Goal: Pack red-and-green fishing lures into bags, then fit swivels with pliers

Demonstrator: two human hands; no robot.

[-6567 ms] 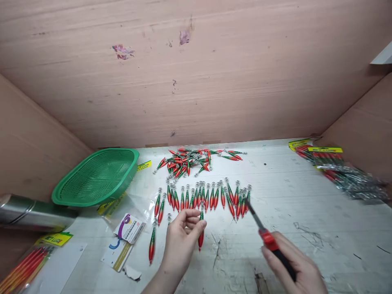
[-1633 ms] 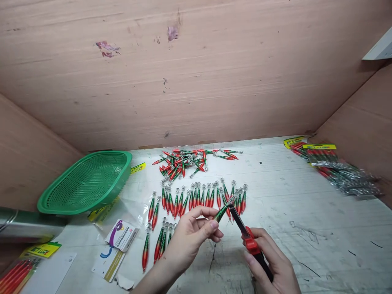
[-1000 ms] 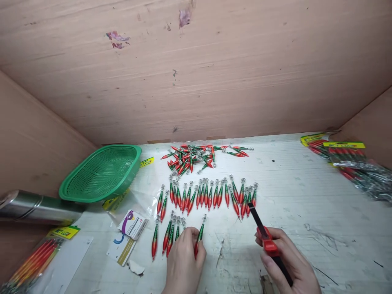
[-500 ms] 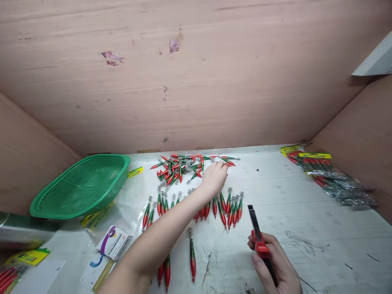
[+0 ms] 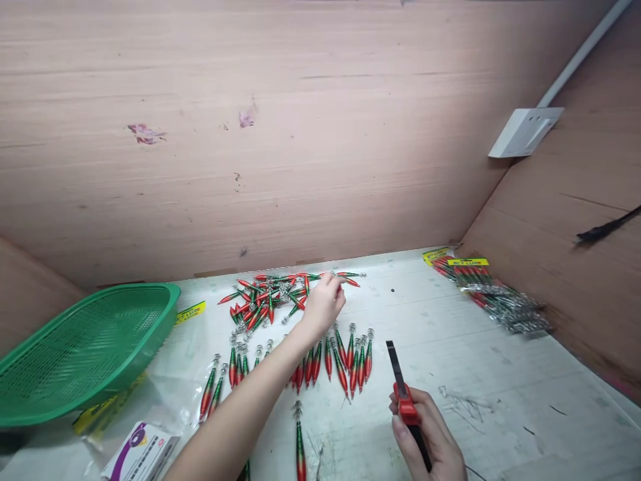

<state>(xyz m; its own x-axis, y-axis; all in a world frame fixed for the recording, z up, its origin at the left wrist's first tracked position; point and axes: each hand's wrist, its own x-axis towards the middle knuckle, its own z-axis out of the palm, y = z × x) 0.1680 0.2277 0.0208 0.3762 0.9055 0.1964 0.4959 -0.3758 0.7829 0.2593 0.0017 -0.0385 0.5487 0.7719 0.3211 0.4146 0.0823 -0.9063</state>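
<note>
My left hand (image 5: 324, 304) reaches to the right end of a loose heap of red-and-green squid jigs (image 5: 270, 297). Its fingers are bent and closed at one squid jig (image 5: 352, 282), whose red tip sticks out past them. Under and beside my forearm lies a rough row of more squid jigs (image 5: 353, 367), hook crowns pointing away from me. A single squid jig (image 5: 300, 441) lies closer to me. My right hand (image 5: 431, 434) is wrapped round a red-and-black tool (image 5: 406, 404) with a long, narrow dark nose pointing up and away; its exact kind is unclear.
A green plastic basket (image 5: 165, 314) stands at the left, by clear plastic bags and a white-and-purple box (image 5: 140, 451). Bagged jigs with yellow labels (image 5: 468, 262) lie at the right. Wooden walls enclose the table; a white socket box (image 5: 525, 132) hangs in the corner.
The view has swung right and up, so things appear farther left and lower. My left hand stays at the heap's right end, and my right hand still holds the tool.
</note>
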